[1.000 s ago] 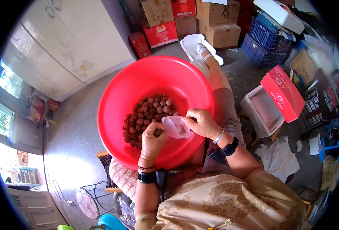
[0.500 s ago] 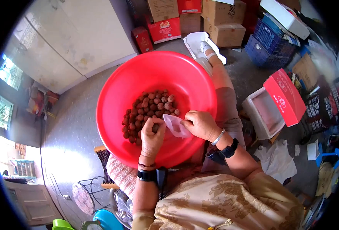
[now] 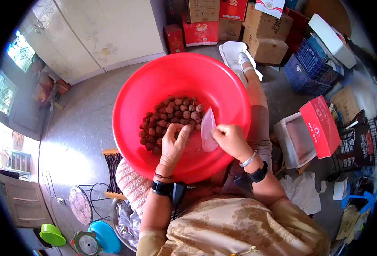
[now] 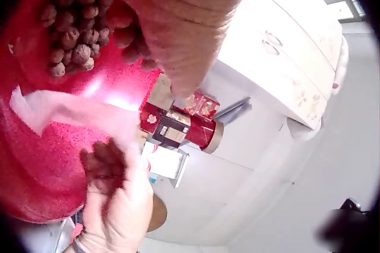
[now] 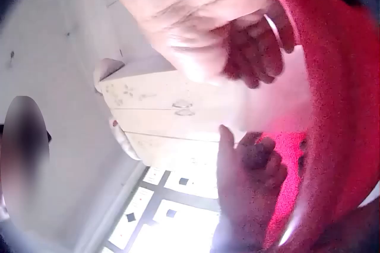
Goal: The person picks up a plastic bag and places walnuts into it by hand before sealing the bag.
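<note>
A large red plastic basin [image 3: 154, 81] sits by the person's lap, with a heap of brown, wrinkled walnuts [image 3: 167, 116] at its bottom. Over the near side of the heap, the left hand [image 3: 172, 147] curls its fingers round a dark walnut [image 5: 255, 155], visible in the right wrist view; its thumb points up. The right hand [image 3: 232, 141] pinches the edge of a small translucent pinkish plastic bag [image 3: 208, 132]. That bag hangs upright and narrow between the hands, inside the basin. In the left wrist view, the bag [image 4: 71, 107] stretches toward the right hand [image 4: 119, 193].
Right of the basin, a white foam box [image 3: 297, 143] stands with a red lid [image 3: 322, 126] leaning on it. A white plastic bag [image 3: 301, 192] lies on the floor. Cartons [image 3: 273, 49] and blue crates [image 3: 307, 70] are stacked behind. A round stool [image 3: 81, 205] stands at left.
The bag has turned from spread open to narrow and upright, and the left hand has drawn away from it. The right hand keeps its pinch. The head view has shifted.
</note>
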A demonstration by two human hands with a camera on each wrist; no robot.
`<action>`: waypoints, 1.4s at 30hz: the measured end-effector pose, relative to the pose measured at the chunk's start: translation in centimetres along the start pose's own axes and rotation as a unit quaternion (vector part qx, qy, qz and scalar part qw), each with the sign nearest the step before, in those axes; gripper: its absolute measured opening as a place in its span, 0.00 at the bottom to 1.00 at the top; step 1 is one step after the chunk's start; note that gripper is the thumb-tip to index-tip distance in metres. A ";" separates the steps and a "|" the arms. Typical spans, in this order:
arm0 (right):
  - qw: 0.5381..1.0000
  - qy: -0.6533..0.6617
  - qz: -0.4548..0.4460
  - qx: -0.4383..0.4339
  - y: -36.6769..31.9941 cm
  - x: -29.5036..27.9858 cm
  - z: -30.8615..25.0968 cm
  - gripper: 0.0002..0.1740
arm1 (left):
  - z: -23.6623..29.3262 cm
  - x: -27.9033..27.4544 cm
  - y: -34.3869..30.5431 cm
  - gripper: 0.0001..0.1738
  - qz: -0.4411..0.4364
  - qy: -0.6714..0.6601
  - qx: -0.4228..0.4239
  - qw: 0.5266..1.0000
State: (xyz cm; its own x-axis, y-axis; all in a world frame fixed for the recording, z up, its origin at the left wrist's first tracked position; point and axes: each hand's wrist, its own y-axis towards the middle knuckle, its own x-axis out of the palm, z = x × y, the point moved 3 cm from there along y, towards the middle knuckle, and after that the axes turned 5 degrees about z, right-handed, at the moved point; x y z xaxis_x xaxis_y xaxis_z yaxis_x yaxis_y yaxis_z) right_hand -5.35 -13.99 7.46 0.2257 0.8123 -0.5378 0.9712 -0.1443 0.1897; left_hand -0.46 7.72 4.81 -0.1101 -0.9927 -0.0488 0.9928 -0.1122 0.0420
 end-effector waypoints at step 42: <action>0.987 -0.128 0.049 -0.086 -1.0 1.3 0.2 0.14 | 1.2 1.0 -0.7 0.18 0.046 0.167 0.247 0.953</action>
State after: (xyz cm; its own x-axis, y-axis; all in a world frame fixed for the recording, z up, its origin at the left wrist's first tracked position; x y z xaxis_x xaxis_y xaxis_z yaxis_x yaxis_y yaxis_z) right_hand -6.00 -12.92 6.40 0.3515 0.6259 -0.6962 0.9212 -0.0986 0.3764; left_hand -1.27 6.76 5.94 0.0790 -0.9392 -0.3342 0.8454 -0.1146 0.5218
